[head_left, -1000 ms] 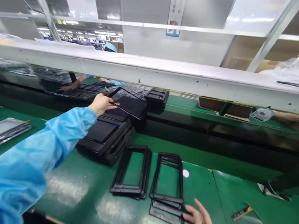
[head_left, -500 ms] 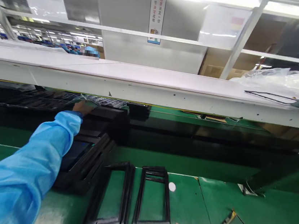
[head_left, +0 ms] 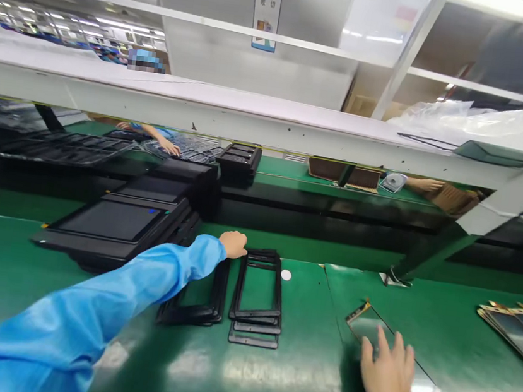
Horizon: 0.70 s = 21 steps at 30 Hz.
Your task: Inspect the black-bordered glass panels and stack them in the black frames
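Observation:
My left hand (head_left: 233, 244), at the end of a blue sleeve, has its fingers curled at the upper ends of two stacks of black rectangular frames. It hides the top of the left stack (head_left: 221, 302) and meets the upper left corner of the right stack (head_left: 256, 315). Whatever its fingers hold, if anything, is hidden. Over a thin glass touch panel (head_left: 365, 323) on the green bench, my right hand (head_left: 388, 367) is open with fingers spread. The panel lies diagonally, and its lower end is blurred near the bench's front edge.
Black framed screens (head_left: 110, 222) are stacked at the left. More glass panels (head_left: 518, 332) lie at the far right. A white round sticker (head_left: 285, 275) is beside the frames. A white shelf beam (head_left: 271, 121) crosses ahead; co-workers' hands (head_left: 167, 145) work behind it. A slanted post (head_left: 435, 255) stands right.
My left hand has come back from the rear beside the stacked screens to the black frames. My right hand has moved right, from the frames to the glass panel. The view has tilted down.

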Each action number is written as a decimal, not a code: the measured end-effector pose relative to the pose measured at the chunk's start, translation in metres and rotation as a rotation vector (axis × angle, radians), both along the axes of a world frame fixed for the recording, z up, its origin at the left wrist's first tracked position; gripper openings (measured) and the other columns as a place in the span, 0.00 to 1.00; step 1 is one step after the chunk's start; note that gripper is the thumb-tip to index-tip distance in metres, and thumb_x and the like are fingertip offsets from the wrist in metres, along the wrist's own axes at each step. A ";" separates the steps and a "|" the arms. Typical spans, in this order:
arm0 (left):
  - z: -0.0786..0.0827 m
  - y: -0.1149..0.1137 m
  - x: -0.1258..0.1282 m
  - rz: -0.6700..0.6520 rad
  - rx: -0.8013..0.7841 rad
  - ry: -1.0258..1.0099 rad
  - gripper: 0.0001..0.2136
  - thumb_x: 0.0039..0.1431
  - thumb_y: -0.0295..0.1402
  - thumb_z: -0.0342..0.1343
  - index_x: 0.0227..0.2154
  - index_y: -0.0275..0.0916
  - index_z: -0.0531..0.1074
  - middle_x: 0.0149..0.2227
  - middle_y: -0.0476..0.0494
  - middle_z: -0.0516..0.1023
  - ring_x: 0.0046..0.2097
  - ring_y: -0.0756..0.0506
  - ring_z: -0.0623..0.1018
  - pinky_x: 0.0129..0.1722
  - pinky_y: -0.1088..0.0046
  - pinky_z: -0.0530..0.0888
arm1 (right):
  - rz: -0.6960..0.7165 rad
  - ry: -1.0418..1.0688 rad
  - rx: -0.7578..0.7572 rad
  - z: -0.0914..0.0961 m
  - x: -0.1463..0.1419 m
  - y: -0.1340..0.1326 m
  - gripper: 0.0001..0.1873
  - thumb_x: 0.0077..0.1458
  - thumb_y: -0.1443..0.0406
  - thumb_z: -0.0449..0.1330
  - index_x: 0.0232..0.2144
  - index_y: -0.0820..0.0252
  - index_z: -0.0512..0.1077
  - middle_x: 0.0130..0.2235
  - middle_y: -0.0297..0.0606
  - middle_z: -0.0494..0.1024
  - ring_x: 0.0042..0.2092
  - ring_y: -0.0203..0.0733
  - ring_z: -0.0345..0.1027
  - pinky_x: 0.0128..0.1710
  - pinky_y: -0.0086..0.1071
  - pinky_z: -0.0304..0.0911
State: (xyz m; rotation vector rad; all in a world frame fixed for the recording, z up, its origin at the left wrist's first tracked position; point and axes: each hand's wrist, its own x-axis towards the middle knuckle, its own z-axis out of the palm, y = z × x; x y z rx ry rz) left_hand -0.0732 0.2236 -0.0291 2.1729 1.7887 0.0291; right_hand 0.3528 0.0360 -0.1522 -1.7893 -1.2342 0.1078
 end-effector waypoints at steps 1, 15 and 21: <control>-0.002 -0.001 0.006 0.021 -0.009 -0.029 0.18 0.71 0.38 0.62 0.59 0.39 0.74 0.58 0.37 0.78 0.53 0.38 0.81 0.51 0.53 0.81 | -0.005 -0.012 -0.022 -0.001 0.015 -0.007 0.24 0.52 0.42 0.63 0.39 0.50 0.85 0.59 0.63 0.79 0.69 0.85 0.59 0.58 0.79 0.55; 0.028 -0.053 0.018 0.269 -0.082 -0.979 0.16 0.70 0.38 0.63 0.56 0.37 0.78 0.46 0.41 0.84 0.43 0.44 0.85 0.44 0.63 0.84 | 0.250 -0.006 -0.130 0.006 -0.004 -0.146 0.18 0.62 0.54 0.63 0.50 0.46 0.85 0.54 0.43 0.86 0.55 0.63 0.81 0.62 0.58 0.68; 0.033 -0.144 0.030 0.269 -0.066 -1.190 0.20 0.58 0.42 0.69 0.52 0.42 0.84 0.38 0.43 0.86 0.39 0.44 0.85 0.34 0.71 0.83 | 0.115 0.528 0.070 0.073 -0.075 -0.134 0.38 0.52 0.53 0.75 0.63 0.56 0.75 0.38 0.41 0.82 0.33 0.46 0.74 0.36 0.40 0.76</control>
